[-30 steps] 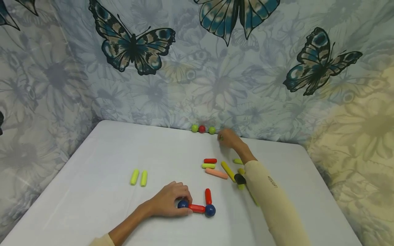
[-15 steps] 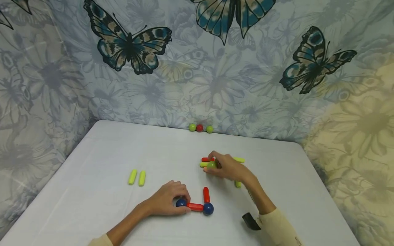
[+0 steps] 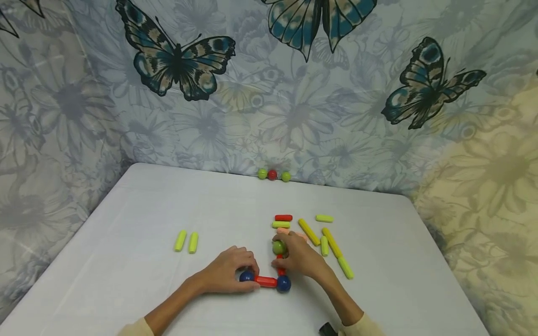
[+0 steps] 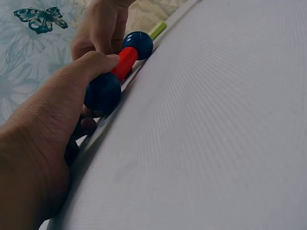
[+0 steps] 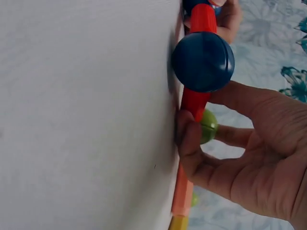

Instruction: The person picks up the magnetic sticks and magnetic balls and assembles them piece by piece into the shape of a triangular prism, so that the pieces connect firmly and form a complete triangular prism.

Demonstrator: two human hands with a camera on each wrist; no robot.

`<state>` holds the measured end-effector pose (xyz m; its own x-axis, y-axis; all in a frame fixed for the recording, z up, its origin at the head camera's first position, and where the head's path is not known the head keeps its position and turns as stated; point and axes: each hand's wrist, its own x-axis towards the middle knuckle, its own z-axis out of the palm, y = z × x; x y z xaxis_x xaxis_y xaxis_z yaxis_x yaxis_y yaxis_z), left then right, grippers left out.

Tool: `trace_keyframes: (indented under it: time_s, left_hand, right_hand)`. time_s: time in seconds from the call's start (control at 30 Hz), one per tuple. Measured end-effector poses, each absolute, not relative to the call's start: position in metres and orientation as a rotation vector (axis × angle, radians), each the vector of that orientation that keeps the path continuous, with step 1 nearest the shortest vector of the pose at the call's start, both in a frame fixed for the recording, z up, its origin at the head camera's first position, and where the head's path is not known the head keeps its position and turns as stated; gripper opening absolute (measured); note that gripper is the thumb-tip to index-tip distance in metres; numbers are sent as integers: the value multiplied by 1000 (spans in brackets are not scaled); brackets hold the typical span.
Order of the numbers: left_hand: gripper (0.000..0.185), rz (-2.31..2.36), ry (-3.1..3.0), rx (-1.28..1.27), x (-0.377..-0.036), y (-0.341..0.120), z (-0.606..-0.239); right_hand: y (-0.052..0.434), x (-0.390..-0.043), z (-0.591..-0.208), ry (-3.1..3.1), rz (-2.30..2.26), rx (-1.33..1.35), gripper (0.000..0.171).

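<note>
Left hand (image 3: 229, 273) grips a blue ball (image 3: 246, 276); right hand (image 3: 300, 260) pinches a green ball (image 3: 279, 247) beside scattered sticks (image 3: 308, 232).

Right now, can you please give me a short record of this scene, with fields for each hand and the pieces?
left hand: left hand grips a blue ball on the red stick
right hand: right hand pinches a green ball at the upright red stick
corner: second blue ball joins both sticks
surface: white table
far edge: three balls
</note>
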<state>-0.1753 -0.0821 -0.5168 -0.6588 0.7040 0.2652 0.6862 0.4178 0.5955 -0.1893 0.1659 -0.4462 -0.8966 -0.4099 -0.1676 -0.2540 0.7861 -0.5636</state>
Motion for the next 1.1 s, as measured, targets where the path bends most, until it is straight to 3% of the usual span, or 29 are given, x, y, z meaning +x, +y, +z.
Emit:
trace_keyframes:
  time_s: [0.2,0.43,0.63,0.87,0.97,1.1]
  left_hand:
    - [20,1060,2625,1268,-175,-85,-516]
    - [19,1078,2608,1261,-176,-85,-516]
    - [21,1082,2542,1215,-176,-85,-512]
    - [44,1045,2390,948,-182,-105,-485]
    - [40,932,2683,893,-185,-119,-466]
    - [32,369,3242,725,-182,-136,-451]
  right_hand:
    - [168,-190,-446,2694,-833,-464,56]
    - [176,-187,-429,2641,-768,-465,72]
    - [186,-172,-399,2505,-518,-621,46]
    - [173,-162,-401,2328,-315,-750,33]
    - [166,-162,-404,2366,-256,-709,30]
    - [163,-161,-406,2378,-215,-661,30]
